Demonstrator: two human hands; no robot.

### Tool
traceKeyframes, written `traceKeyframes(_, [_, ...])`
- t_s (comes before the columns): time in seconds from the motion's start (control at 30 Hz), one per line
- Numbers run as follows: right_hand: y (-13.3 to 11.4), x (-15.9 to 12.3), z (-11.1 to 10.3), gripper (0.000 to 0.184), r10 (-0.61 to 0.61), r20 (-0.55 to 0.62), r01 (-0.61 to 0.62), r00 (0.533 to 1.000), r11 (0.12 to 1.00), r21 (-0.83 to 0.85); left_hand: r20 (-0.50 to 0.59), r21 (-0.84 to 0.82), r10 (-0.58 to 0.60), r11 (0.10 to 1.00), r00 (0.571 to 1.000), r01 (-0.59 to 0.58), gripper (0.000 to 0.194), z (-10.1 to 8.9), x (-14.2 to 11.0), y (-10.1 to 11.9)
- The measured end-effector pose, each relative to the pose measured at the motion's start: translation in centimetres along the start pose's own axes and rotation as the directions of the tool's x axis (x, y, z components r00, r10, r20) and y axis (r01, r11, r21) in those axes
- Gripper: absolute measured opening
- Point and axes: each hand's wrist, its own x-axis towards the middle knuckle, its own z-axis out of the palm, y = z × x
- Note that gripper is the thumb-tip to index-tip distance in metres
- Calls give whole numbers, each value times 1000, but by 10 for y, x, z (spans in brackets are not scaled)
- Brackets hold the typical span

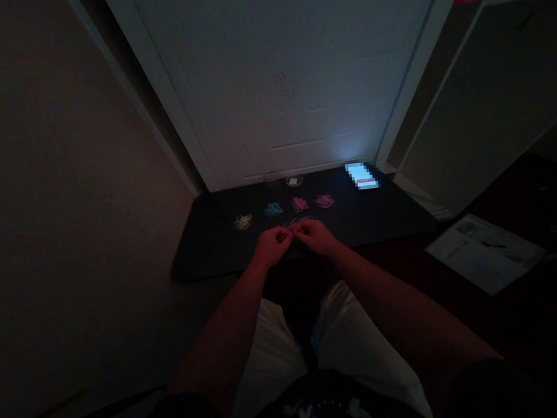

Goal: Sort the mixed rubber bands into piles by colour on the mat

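My left hand [273, 246] and my right hand [314, 237] meet close together over the front edge of a dark table [370, 220]. The fingers of both are pinched; what lies between the fingertips is too small and dim to make out. Just beyond them is a loose pile of thin pinkish-purple strands [294, 223], partly hidden by my hands. Further back, in a rough row, lie small heaps of thin strands: a yellowish heap [242, 222], a blue heap [273, 209], a pinkish-red heap [299, 204] and a pink heap [325, 201].
A small clear round dish [294, 181] with something white sits at the table's back edge. At the back right glows a lit, pixelated screen [362, 175]. A pale panelled door [317, 110] rises behind. A printed sheet [485, 252] lies lower down on the right.
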Motion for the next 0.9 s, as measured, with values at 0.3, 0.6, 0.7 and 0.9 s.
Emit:
traceKeyframes(0.3, [-3, 1, 0, 13, -4, -18, 3, 1000, 1000, -22, 15, 21, 26, 999, 1000, -27, 20, 2, 3, -7])
traceKeyframes(0.6, [-3, 1, -1, 14, 2, -45, -2, 999, 1000, 4, 0, 17, 32, 999, 999, -32, 17, 0, 3, -7])
traceKeyframes(0.7, [-2, 0, -3, 16, 41, -97, -33, 994, 996, 80, -27, -9, 21, 1000, 999, -21, 17, 0, 3, -9])
traceKeyframes(0.9, [1, 1, -4, 17, 51, -84, -39, 995, 989, 141, -2, -108, 0, 994, 1000, 0, 22, 1, 1, -5])
